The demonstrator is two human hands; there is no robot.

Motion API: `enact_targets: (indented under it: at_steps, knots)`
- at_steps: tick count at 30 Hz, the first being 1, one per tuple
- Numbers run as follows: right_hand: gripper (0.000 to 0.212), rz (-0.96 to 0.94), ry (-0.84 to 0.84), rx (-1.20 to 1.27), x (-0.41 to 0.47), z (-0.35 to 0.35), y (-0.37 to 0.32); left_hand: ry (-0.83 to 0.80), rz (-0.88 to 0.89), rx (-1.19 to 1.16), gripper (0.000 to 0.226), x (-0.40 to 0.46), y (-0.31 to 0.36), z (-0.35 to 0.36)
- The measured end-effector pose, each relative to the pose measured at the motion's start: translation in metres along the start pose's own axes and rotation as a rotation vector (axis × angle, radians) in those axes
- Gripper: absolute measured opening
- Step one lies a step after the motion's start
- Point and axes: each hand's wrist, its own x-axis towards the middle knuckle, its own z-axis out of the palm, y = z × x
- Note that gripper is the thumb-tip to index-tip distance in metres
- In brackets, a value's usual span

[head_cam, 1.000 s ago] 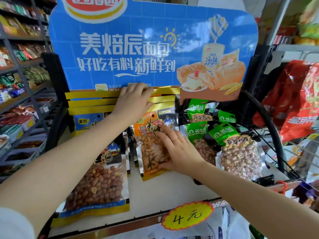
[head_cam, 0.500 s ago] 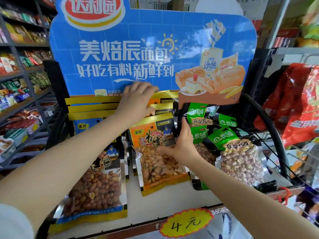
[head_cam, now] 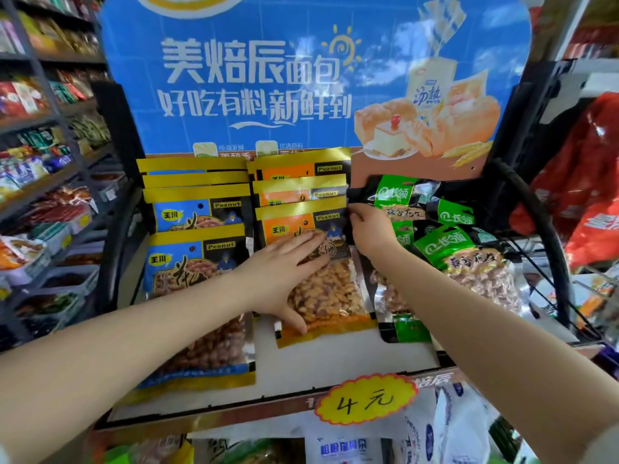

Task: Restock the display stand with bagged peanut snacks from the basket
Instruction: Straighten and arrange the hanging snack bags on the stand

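The front orange bag lies on the sloped stand shelf, at the head of a stepped orange row whose gold tops rise one behind another toward the blue backboard; that overlap seems meant to keep each label readable while packing many bags deep. The left hand lies flat on the bag, fingers straight and spread over the label and the clear window, thumb near the lower left corner; it looks to be pressing the bag down so it sits flush and does not slide on the slope. The right hand is at the bag's upper right edge, fingers curled; it appears to pinch the edge, probably to square the bag with those behind, though the pinch itself is partly hidden. To the left stands a blue row, stacked the same way; to the right the green bags lie looser, some tilted, and the right forearm crosses over them. A yellow price tag hangs on the front lip. The basket is not clearly in view; I judge this bag nearly settled, with more to fetch.
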Motion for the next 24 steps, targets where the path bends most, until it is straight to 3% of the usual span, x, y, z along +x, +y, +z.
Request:
enact_targets:
  at_steps: [4, 13, 20, 24]
  knots:
    - [0.046, 0.004, -0.039, 0.088, 0.003, -0.002, 0.001, -0.025, 0.08, 0.006, 0.117, -0.002, -0.01, 0.002]
    - [0.031, 0.024, -0.047, -0.057, -0.004, -0.017, -0.004, 0.008, 0.103, -0.062, 0.109, -0.009, -0.013, 0.003]
    - [0.028, -0.163, 0.095, -0.204, -0.039, -0.078, 0.002, 0.117, 0.138, -0.193, 0.07, 0.01, 0.008, -0.024]
    - [0.031, -0.072, 0.168, -0.286, -0.038, -0.133, 0.042, 0.254, 0.077, -0.338, 0.056, 0.04, 0.042, -0.038]
